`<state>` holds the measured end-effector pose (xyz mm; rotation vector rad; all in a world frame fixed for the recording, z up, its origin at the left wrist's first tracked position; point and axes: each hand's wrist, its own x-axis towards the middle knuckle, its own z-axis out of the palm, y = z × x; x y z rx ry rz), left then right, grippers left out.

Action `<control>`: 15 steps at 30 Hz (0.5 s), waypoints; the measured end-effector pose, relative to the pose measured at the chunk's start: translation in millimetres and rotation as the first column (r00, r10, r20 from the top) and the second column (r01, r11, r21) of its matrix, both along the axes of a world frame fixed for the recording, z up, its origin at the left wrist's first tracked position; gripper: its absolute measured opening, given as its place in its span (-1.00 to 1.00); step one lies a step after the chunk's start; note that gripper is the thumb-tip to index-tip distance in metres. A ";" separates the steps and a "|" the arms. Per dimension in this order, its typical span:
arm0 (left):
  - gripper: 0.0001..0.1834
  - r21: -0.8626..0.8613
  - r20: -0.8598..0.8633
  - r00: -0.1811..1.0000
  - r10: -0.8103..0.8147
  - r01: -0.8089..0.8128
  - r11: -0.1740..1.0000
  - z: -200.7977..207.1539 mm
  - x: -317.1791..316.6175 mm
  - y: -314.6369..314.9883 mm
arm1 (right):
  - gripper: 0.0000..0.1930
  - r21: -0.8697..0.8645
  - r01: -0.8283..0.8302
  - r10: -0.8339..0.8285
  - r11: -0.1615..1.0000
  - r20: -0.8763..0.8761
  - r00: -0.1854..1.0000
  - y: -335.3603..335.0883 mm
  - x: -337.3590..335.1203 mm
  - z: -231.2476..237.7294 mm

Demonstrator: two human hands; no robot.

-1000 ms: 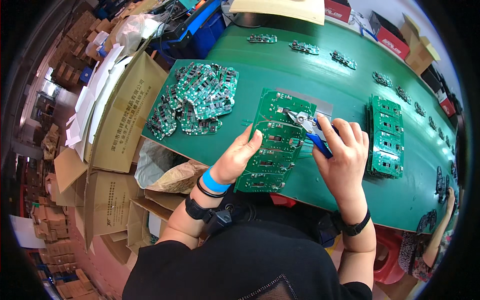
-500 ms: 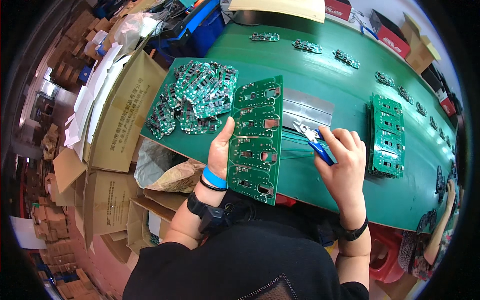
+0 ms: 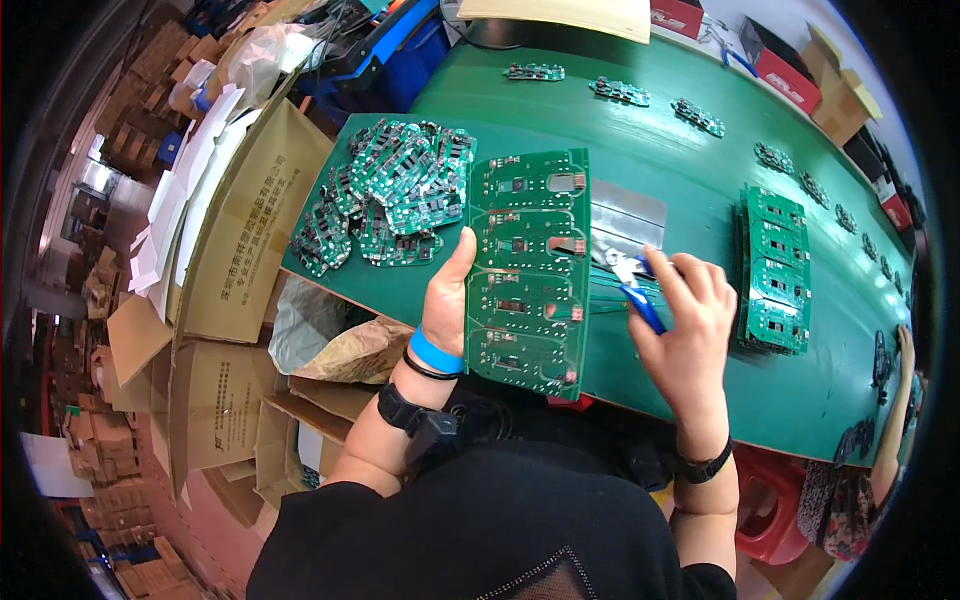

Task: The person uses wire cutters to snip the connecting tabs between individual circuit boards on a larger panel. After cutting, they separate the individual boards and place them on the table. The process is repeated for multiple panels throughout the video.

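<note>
My left hand grips a green circuit board panel by its left edge, thumb on the face and the other fingers hidden behind. The panel is held up over the near part of the table, with several joined boards one above the other. My right hand is closed around blue-handled cutters. Their metal jaws point toward the panel's right edge, a little apart from it. Behind lie a grey metal plate and thin green strips. A heap of separate circuit boards rests left of the panel.
A stack of uncut panels stands to the right on the green table. Single boards lie in a row along the conveyor-like far surface. Cardboard boxes crowd the left. Another person's arm reaches in at far right.
The panel has turned to face me more and shifted slightly right. My right hand and the cutters have moved down a little. The boards along the far surface have shifted slightly right.
</note>
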<state>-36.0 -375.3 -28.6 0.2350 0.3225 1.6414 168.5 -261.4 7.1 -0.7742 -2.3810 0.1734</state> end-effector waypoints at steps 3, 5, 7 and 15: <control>-0.36 -0.027 -0.159 0.987 0.017 -0.022 0.999 9.2 0.9 -0.1 | -0.45 -0.014 0.034 -0.035 0.999 -0.094 0.995 2.5 7.2 7.2; -0.39 0.002 -0.215 0.977 -0.006 0.006 1.000 7.9 -0.6 0.2 | -0.45 -0.012 -0.020 0.019 1.000 -0.059 0.998 -0.1 7.2 13.2; -0.40 -0.072 -0.378 0.922 0.080 -0.115 0.991 11.7 4.9 3.9 | -0.44 0.020 -0.062 0.062 0.998 0.008 0.998 -6.7 2.2 17.5; -0.54 -0.036 -0.613 0.777 0.140 -0.205 0.978 24.6 14.7 4.1 | -0.40 0.075 -0.076 0.072 0.994 0.054 0.996 -11.8 -10.7 14.8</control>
